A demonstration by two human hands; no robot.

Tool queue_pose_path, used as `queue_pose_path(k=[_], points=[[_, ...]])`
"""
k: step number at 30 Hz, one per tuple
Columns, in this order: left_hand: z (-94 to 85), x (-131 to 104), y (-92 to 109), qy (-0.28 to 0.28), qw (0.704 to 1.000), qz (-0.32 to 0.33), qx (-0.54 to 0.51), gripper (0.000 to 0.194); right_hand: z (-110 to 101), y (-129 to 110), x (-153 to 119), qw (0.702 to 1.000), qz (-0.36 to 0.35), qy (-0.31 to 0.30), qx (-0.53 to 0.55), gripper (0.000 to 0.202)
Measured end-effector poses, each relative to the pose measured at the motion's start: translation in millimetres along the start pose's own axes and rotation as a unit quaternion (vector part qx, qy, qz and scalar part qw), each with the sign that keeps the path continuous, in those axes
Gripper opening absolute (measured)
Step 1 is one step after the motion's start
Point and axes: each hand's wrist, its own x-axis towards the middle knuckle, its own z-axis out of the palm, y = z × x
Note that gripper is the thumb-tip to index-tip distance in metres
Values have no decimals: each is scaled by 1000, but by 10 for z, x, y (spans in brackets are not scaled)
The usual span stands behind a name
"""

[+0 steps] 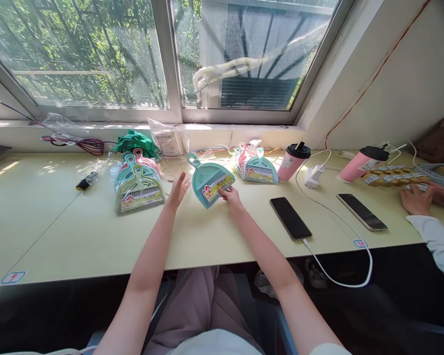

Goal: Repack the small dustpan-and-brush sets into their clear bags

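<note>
My right hand grips the lower right edge of a teal dustpan-and-brush set with a printed label, its looped handle pointing up and left. Just left of that set, my left hand has its fingers apart and holds nothing. A stack of wrapped dustpan sets, an olive-green one in front, lies on the table further left. To the right of the held set rest more sets, pink ones behind a teal one.
Two pink cups, two phones, a charger and white cables occupy the right. A screwdriver lies left. Green plastic sits near the window. Another person's hands are at the far right.
</note>
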Motion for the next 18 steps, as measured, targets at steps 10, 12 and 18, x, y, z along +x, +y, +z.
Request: queue_pose_path(k=[10, 12, 18], points=[[147, -118, -137, -250, 953, -137, -98, 68, -8, -70, -64, 998, -30, 48, -15, 50], [159, -134, -144, -293, 942, -145, -75, 67, -29, -91, -63, 997, -32, 63, 0, 49], [67, -95, -72, -300, 942, -80, -132, 89, -71, -111, -41, 996, -29, 76, 19, 48]])
